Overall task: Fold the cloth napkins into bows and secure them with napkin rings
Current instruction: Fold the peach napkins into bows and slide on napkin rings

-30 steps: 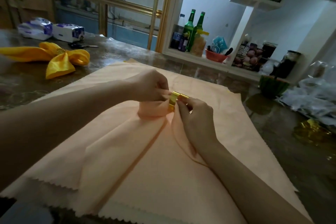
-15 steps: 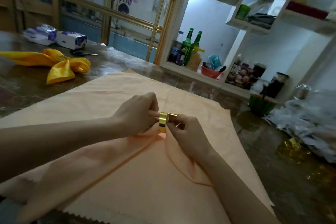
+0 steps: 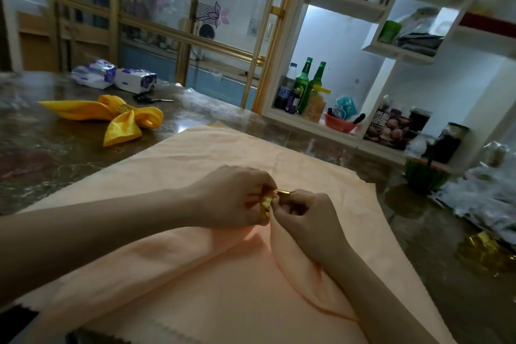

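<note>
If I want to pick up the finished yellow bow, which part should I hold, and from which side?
Probably pinch the yellow bow at its narrow middle, at the gold ring, coming from above. The cloth is gathered tight there, while the loops and tails spread loose on the table and would likely droop.

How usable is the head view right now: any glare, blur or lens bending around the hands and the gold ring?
Head view: dim and soft overall; the bright window behind the shelves is blown out. The gold ring glints between the left hand and right hand, its edges smeared. Wide-angle bending curves the door frame. The dark tabletop shows glare.
</note>
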Demonstrator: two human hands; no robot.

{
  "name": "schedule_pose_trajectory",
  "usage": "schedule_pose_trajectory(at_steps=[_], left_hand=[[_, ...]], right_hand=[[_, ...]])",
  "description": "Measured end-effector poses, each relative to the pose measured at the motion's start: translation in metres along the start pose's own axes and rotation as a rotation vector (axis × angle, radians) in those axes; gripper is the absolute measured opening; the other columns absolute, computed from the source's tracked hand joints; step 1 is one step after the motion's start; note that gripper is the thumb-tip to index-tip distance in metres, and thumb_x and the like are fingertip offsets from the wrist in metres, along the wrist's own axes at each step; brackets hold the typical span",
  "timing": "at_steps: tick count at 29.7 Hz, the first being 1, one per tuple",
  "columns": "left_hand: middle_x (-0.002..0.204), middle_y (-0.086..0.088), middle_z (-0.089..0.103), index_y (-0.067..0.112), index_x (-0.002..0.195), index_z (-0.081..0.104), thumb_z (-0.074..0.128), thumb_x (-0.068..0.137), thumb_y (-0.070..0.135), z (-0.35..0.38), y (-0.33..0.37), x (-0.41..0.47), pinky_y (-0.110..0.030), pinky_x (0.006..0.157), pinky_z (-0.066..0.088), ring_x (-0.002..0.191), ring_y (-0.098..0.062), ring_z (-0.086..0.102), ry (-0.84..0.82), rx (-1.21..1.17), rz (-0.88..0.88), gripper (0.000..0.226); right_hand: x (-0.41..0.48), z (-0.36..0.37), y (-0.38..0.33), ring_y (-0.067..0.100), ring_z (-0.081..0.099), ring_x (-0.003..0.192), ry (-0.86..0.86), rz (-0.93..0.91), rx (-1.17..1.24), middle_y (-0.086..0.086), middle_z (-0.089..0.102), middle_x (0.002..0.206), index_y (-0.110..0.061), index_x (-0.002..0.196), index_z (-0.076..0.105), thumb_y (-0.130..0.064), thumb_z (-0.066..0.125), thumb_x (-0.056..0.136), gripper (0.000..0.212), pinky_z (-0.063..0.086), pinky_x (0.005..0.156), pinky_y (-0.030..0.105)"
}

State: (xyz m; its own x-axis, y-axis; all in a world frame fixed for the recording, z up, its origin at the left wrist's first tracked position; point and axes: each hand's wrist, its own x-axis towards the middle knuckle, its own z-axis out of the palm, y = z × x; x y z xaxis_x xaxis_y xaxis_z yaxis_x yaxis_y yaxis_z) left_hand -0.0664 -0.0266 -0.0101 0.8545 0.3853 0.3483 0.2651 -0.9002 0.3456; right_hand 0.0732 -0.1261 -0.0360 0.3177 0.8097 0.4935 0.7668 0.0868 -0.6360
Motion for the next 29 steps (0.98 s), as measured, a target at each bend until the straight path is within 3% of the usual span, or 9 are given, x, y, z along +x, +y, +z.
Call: schedule_pose_trajectory(at_steps=[3,7,12,15,18,20,24,28,29], left_hand=[[0.109,0.011,0.063,0.03,0.117,0.058,0.074,0.073,0.041,-0.005,0.002,-0.001,-0.028,0.085,0.046,0.097,-0.01,0.057,0.021,-0.019,-0.005,0.048],[0.112,0.012,0.06,0.03,0.123,0.054,0.071,0.076,0.042,-0.012,0.009,0.001,-0.027,0.085,0.044,0.099,-0.01,0.054,0.012,0.035,0.018,0.051],[0.11,0.012,0.061,0.029,0.122,0.054,0.067,0.078,0.045,-0.013,0.014,-0.001,-0.028,0.085,0.047,0.097,-0.01,0.056,0.037,0.062,0.049,0.049],[0.11,0.013,0.058,0.029,0.123,0.051,0.062,0.078,0.056,-0.011,0.014,-0.003,-0.024,0.082,0.043,0.095,-0.007,0.055,0.049,0.137,0.081,0.053],[0.124,0.014,0.051,0.032,0.131,0.044,0.054,0.084,0.057,-0.003,0.014,-0.005,-0.023,0.092,0.031,0.109,-0.005,0.049,0.065,0.248,0.114,0.054],[0.128,0.015,0.05,0.033,0.132,0.042,0.053,0.087,0.051,-0.003,0.014,-0.006,-0.024,0.096,0.028,0.114,-0.005,0.046,0.129,0.256,0.125,0.05],[0.108,0.013,0.061,0.03,0.12,0.055,0.064,0.08,0.048,-0.016,0.015,-0.006,-0.03,0.089,0.042,0.099,-0.009,0.053,0.088,0.108,0.085,0.045],[0.098,0.014,0.062,0.033,0.113,0.059,0.074,0.072,0.047,-0.018,0.008,-0.011,-0.037,0.079,0.051,0.088,-0.007,0.055,-0.013,-0.022,0.005,0.046],[0.1,0.014,0.061,0.033,0.114,0.058,0.074,0.072,0.045,-0.017,0.007,-0.011,-0.037,0.08,0.051,0.089,-0.007,0.055,-0.028,-0.025,-0.006,0.047]], right_hand=[[0.001,-0.006,-0.007,0.005,0.053,0.057,-0.017,0.066,0.12,0.013,0.067,0.068,-0.007,0.07,0.074,-0.006,0.066,0.078,0.011,0.042,0.055,0.022],[0.0,-0.016,-0.013,0.007,0.062,0.064,-0.038,0.157,0.271,0.002,0.071,0.07,-0.027,0.071,0.073,-0.005,0.063,0.079,0.025,0.048,0.059,0.023],[-0.003,-0.017,-0.019,0.004,0.051,0.053,0.019,0.055,0.087,0.004,0.062,0.057,-0.014,0.068,0.071,-0.006,0.066,0.076,0.013,0.04,0.05,0.016],[-0.005,-0.008,-0.021,0.007,0.051,0.053,0.073,0.039,0.143,0.013,0.064,0.06,-0.006,0.068,0.071,-0.006,0.067,0.079,0.012,0.042,0.05,0.022],[-0.006,-0.002,-0.019,0.008,0.051,0.053,0.097,0.008,0.072,0.004,0.062,0.055,-0.006,0.067,0.071,-0.015,0.066,0.08,0.016,0.042,0.051,0.023],[-0.007,-0.004,-0.02,0.01,0.052,0.058,0.181,-0.114,-0.103,-0.004,0.056,0.053,-0.009,0.063,0.068,-0.028,0.062,0.079,0.026,0.041,0.052,0.022],[-0.007,-0.016,-0.022,0.012,0.049,0.058,0.169,-0.405,-0.31,-0.007,0.055,0.061,-0.012,0.07,0.068,-0.032,0.057,0.078,0.024,0.044,0.055,0.02],[-0.008,-0.016,-0.024,0.01,0.054,0.07,0.11,-0.277,-0.163,-0.012,0.055,0.061,-0.017,0.071,0.07,-0.018,0.071,0.073,0.002,0.047,0.06,0.017],[-0.007,-0.016,-0.026,0.01,0.054,0.072,0.093,-0.216,-0.124,-0.012,0.056,0.061,-0.023,0.07,0.068,-0.015,0.072,0.072,0.01,0.046,0.061,0.017]])
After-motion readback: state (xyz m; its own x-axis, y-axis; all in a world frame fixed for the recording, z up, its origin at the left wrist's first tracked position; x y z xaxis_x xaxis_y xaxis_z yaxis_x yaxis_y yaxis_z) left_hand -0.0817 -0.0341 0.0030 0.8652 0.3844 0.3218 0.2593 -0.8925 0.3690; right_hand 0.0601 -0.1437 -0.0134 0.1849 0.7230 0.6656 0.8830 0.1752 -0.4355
